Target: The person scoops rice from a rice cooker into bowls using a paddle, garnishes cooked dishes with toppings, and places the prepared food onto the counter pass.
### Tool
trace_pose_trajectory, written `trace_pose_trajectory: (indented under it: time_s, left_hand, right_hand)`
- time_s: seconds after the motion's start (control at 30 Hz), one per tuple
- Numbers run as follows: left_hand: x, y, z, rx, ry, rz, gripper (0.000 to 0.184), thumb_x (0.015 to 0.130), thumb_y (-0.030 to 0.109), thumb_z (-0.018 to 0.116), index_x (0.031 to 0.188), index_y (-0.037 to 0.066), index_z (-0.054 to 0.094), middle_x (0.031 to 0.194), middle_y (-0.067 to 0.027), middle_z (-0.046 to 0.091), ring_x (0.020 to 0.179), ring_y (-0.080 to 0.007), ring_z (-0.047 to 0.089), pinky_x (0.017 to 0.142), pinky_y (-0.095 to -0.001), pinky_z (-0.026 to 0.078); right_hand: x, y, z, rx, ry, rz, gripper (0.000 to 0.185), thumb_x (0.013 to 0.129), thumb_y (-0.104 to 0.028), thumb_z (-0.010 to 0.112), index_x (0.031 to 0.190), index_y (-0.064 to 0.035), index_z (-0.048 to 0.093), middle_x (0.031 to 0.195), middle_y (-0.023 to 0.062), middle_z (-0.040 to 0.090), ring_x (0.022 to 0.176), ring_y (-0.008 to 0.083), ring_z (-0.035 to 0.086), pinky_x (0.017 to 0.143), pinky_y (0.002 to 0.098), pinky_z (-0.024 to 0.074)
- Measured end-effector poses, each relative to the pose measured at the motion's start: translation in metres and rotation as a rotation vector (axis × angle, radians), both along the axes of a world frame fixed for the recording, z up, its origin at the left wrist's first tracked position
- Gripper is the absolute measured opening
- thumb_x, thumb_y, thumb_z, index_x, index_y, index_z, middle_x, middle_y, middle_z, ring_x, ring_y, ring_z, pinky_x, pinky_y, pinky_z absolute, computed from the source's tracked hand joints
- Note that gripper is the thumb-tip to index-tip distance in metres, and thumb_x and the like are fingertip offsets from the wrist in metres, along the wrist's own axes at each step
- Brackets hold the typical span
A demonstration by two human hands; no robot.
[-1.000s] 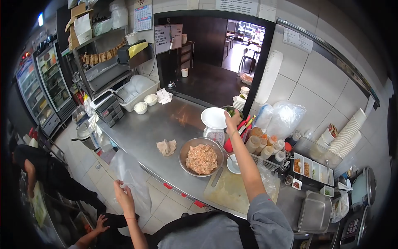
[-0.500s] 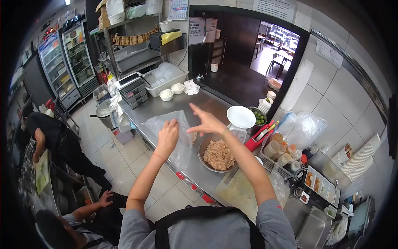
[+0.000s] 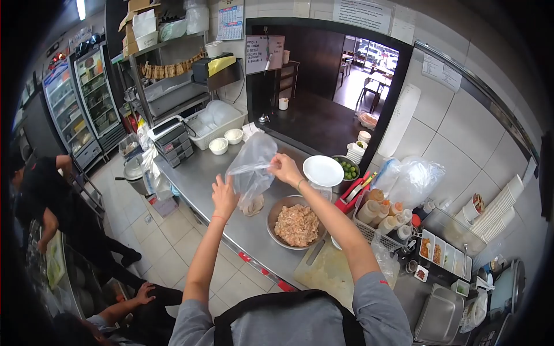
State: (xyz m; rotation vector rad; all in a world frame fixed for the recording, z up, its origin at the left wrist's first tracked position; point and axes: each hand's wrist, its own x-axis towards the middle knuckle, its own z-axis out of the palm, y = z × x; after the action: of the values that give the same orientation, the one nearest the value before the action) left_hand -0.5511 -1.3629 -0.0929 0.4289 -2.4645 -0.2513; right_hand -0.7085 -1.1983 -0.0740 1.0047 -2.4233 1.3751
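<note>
The shelves of the glass-door fridges (image 3: pixel 95 98) hold mixed goods too small to name. On the counter (image 3: pixel 248 230), a white basket (image 3: pixel 218 136) carries clear plastic ware (image 3: pixel 214 115), and two white bowls (image 3: pixel 219 146) beside it are filled with something white. The left hand (image 3: pixel 224 196) has its fingers up at the near edge of a clear plastic bag (image 3: pixel 252 167); whether they grip it I cannot tell. The bag hangs between both hands, over the counter and a crumpled cloth (image 3: pixel 252 206), while the right hand (image 3: pixel 284 168) pinches its side between fingertips. Just beyond, a metal bowl (image 3: pixel 270 226) holds a heap of minced meat (image 3: pixel 296 225) (pale pink and coarse). A white dish (image 3: pixel 323 171) sits near a bowl of green fruit (image 3: pixel 348 168). Farther right, a mesh crate (image 3: pixel 376 237) holds squeeze bottles (image 3: pixel 380 213), and two of the white tubs (image 3: pixel 450 260) contain orange-brown food. As for writing, the calendar (image 3: pixel 230 23), the handwritten whiteboard (image 3: pixel 265 53) and the printed sheet (image 3: pixel 362 14) above the opening are all too small to read surely.
</note>
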Motion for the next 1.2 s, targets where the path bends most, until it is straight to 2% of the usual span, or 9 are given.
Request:
trace_pose_trajectory:
  time_s: [0.2, 0.3, 0.4, 0.53, 0.67, 0.8, 0.9, 1.0, 1.2]
  left_hand:
    - [-0.081, -0.034, -0.031, 1.148, 0.464, -0.656, 0.025, 0.078, 0.001, 0.058, 0.102, 0.001, 0.052, 0.092, -0.0088, 0.06, 0.088, -0.0236, 0.06, 0.074, -0.0369, 0.051]
    - [-0.077, -0.026, -0.014, 2.083, 0.537, -1.006, 0.012, 0.083, 0.004, 0.054, 0.094, 0.008, 0.052, 0.085, -0.0046, 0.061, 0.076, -0.0155, 0.06, 0.068, -0.0266, 0.049]
    - [-0.084, -0.031, -0.027, 1.832, 0.143, -1.197, 0.01, 0.086, 0.009, 0.055, 0.096, 0.01, 0.052, 0.084, -0.0002, 0.06, 0.071, -0.0082, 0.056, 0.06, -0.0202, 0.043]
    - [-0.107, -0.051, -0.025, 1.182, -0.046, -0.844, 0.009, 0.09, 0.014, 0.052, 0.097, 0.009, 0.055, 0.082, 0.0043, 0.058, 0.065, -0.0029, 0.05, 0.054, -0.0185, 0.038]
    - [-0.114, -0.051, 0.004, 1.986, 0.561, -0.823, 0.009, 0.092, 0.016, 0.049, 0.094, 0.01, 0.055, 0.078, 0.0024, 0.057, 0.067, -0.0085, 0.053, 0.055, -0.0224, 0.043]
    - [-0.12, -0.071, -0.021, 2.127, 0.075, -1.44, 0.009, 0.091, 0.01, 0.048, 0.097, 0.011, 0.053, 0.075, 0.0003, 0.054, 0.072, -0.0123, 0.054, 0.063, -0.0265, 0.046]
    - [-0.086, -0.009, 0.018, 1.781, 0.19, -0.991, 0.019, 0.086, 0.001, 0.05, 0.1, 0.012, 0.057, 0.075, -0.0011, 0.05, 0.07, -0.0129, 0.05, 0.061, -0.0254, 0.042]
    - [-0.146, -0.045, -0.045, 0.537, 0.204, -0.738, 0.03, 0.078, -0.006, 0.053, 0.101, 0.012, 0.06, 0.078, -0.0032, 0.047, 0.072, -0.0142, 0.048, 0.062, -0.0272, 0.04]
    - [-0.195, 0.01, -0.032, 0.366, 0.278, -0.623, 0.03, 0.073, -0.003, 0.058, 0.102, 0.0, 0.052, 0.095, -0.0159, 0.044, 0.083, -0.034, 0.05, 0.073, -0.0391, 0.044]
  right_hand:
    - [-0.067, 0.016, -0.019, -0.021, 0.038, -0.262, 0.025, 0.072, -0.015, 0.069, 0.088, -0.0033, 0.053, 0.094, 0.0144, 0.059, 0.089, 0.0273, 0.059, 0.073, 0.0388, 0.0468]
    - [-0.097, 0.047, -0.007, -0.472, -0.854, 0.048, 0.012, 0.083, -0.009, 0.057, 0.094, -0.0067, 0.056, 0.097, 0.0079, 0.06, 0.092, 0.0241, 0.06, 0.084, 0.0449, 0.0469]
    - [-0.098, 0.062, 0.017, -0.697, -1.103, 0.264, 0.014, 0.089, -0.008, 0.049, 0.101, -0.0071, 0.057, 0.095, 0.0076, 0.062, 0.089, 0.0258, 0.062, 0.088, 0.046, 0.046]
    - [-0.099, 0.068, 0.007, -0.614, -1.066, 0.525, 0.02, 0.087, -0.015, 0.056, 0.103, -0.0034, 0.058, 0.096, 0.0068, 0.061, 0.084, 0.0208, 0.061, 0.084, 0.0436, 0.0479]
    - [-0.091, 0.07, -0.003, -0.154, -1.052, 0.6, 0.024, 0.084, -0.025, 0.063, 0.097, -0.0046, 0.061, 0.095, 0.0017, 0.059, 0.085, 0.0153, 0.058, 0.081, 0.0429, 0.048]
    - [-0.103, 0.077, 0.008, -0.286, -1.08, 0.541, 0.021, 0.085, -0.027, 0.061, 0.095, -0.0076, 0.06, 0.095, -0.0004, 0.058, 0.089, 0.015, 0.057, 0.084, 0.0407, 0.0465]
    - [-0.109, 0.084, 0.029, -0.542, -0.933, 0.675, 0.018, 0.085, -0.025, 0.06, 0.089, -0.0079, 0.059, 0.083, -0.0014, 0.058, 0.079, 0.0116, 0.056, 0.074, 0.0313, 0.0469]
    - [-0.127, 0.093, 0.035, -0.208, -0.768, 0.792, 0.019, 0.084, -0.027, 0.062, 0.084, -0.008, 0.059, 0.078, -0.0021, 0.057, 0.075, 0.0098, 0.055, 0.067, 0.0274, 0.0446]
    - [-0.16, 0.126, 0.037, 0.509, -0.056, 0.033, 0.023, 0.071, -0.024, 0.072, 0.084, -0.0076, 0.061, 0.078, 0.0024, 0.062, 0.076, 0.0144, 0.058, 0.071, 0.0281, 0.044]
